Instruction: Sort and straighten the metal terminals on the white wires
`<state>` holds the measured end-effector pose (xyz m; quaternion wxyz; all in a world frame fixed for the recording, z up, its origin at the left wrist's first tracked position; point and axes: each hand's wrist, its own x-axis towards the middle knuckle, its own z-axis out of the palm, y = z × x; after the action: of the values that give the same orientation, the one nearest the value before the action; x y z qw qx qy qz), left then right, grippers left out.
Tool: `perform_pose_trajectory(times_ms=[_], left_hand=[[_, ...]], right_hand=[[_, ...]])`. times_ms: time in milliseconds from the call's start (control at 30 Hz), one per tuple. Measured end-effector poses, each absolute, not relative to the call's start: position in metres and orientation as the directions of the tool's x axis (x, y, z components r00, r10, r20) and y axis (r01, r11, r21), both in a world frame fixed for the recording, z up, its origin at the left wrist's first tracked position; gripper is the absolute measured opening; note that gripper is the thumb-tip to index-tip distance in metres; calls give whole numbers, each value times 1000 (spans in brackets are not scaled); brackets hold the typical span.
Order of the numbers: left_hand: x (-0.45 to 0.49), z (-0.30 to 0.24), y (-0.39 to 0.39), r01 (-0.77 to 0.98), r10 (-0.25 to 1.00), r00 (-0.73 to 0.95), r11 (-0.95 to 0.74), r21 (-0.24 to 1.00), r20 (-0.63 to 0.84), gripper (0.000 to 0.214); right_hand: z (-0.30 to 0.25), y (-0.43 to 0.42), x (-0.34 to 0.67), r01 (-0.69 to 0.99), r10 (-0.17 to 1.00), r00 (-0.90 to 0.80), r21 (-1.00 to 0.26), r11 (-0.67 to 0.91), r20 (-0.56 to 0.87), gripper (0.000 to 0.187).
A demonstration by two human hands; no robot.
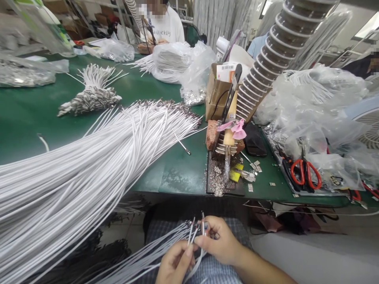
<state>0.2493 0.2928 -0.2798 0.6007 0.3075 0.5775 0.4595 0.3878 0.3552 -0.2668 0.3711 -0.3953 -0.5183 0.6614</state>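
Nearest, low in the frame: both hands work over the lap, below the counter edge. Left hand (174,264) has thumb and fingers pinched shut on a few thin white wires (166,244) that trail off to the lower left. Right hand (220,240) meets it from the right, its grip closed round the upright wire tips; fingertips of the two hands are nearly touching. Whether the right hand holds anything besides the tips cannot be told.

Just beyond, the green counter (177,173). A big sheaf of white wires (89,169) fans across its left half, ends pointing toward centre. One loose wire (182,145) lies apart beside those ends.

Centre right: a soldering iron (227,146) rests tip-down in a stand, pink tape on its handle, solder scraps (219,179) beneath. Red scissors (304,173) lie in a tray to the right, under clear bags (314,106).

Farther back: a smaller wire bundle (91,94), a cardboard box (216,94), then another person (164,27) seated at the counter's far side.
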Motion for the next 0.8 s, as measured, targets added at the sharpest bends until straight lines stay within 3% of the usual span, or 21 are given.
perform_pose_trajectory(times_ms=[367, 533, 800], left_hand=[[242, -276, 293, -94, 917, 37, 399, 912, -397, 25], [245, -276, 293, -72, 930, 64, 366, 928, -362, 25], [242, -272, 293, 89, 936, 90, 331, 939, -339, 22]], right_hand=[[-272, 354, 393, -89, 881, -448, -973, -213, -152, 40], [-266, 356, 388, -98, 856, -458, -943, -317, -240, 33], [-260, 360, 392, 50, 901, -416, -993, -111, -122, 29]])
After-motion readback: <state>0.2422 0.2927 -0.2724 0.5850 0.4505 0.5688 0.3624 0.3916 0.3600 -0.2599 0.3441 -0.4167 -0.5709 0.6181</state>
